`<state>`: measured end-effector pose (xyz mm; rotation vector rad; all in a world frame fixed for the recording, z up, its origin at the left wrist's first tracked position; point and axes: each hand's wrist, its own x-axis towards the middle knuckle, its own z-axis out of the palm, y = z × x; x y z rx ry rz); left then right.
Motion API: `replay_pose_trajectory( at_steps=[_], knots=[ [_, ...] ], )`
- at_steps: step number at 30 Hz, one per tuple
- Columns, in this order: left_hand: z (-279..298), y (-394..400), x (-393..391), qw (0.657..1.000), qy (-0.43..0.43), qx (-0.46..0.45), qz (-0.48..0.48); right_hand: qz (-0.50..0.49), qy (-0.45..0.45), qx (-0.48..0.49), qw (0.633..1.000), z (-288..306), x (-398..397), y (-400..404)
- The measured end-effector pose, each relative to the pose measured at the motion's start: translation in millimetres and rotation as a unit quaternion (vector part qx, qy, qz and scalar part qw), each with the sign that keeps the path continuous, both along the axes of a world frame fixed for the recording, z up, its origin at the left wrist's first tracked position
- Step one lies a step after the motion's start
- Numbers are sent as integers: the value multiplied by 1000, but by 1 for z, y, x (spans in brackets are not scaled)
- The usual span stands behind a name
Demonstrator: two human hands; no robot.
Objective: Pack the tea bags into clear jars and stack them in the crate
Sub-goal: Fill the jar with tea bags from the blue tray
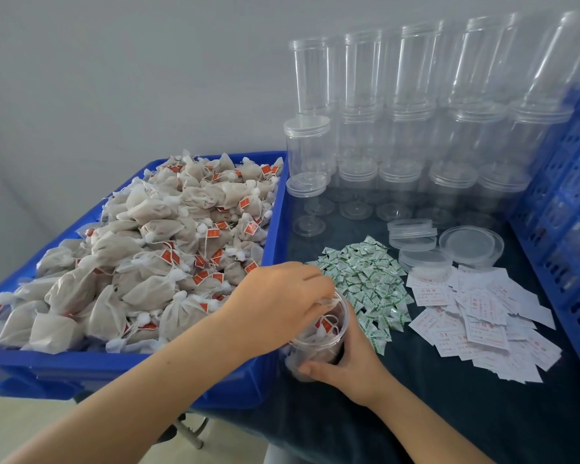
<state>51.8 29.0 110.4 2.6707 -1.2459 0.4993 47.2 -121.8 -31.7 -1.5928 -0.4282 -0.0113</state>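
Filling a clear jar (317, 343) with tea bags by hand.

Right hand (345, 363) wrapped around the jar's side, fingers clasping it; left hand (278, 296) over the mouth, fingertips pinched on a tea bag (325, 324) inside. Left of the fingers, heaped tea bags (154, 249) in a blue bin (114, 366). Just right, green sachets (365, 283), then paper slips (476, 323). Beyond, loose lids (471, 244), stacked empty jars (416, 128); far right, blue crate (570, 212).

Head view (the only one) looks down, close over the table (416, 413)
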Motion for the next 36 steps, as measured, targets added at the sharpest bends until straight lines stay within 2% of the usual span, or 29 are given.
replay_pose_trajectory(
  at_steps=[5, 10, 17, 22, 26, 29, 36],
  knots=[
    [-1, -3, 6, 995, -6, 100, 23, 4, -4, 4, 1000, -2, 1, 0],
    [0, -11, 4, 975, -31, 214, 61, -2, -8, 3, 1000, -3, 2, 1],
    [3, -31, 10, 939, 12, 332, 85, 5, -10, 8, 1000, -4, 2, 0],
    [-2, -36, 17, 929, 67, 359, 67, 6, -13, 6, 1000, -2, 0, 1],
    [-5, -38, 22, 932, 79, 350, 44, 7, -13, 8, 1000, -3, 0, 1],
    [-5, -39, 25, 931, 119, 341, 45, 1, -9, 3, 1000, -3, 1, 1],
    [-4, -41, 29, 908, 188, 371, 51, -3, -2, -7, 1000, -4, 0, 1]
  ],
)
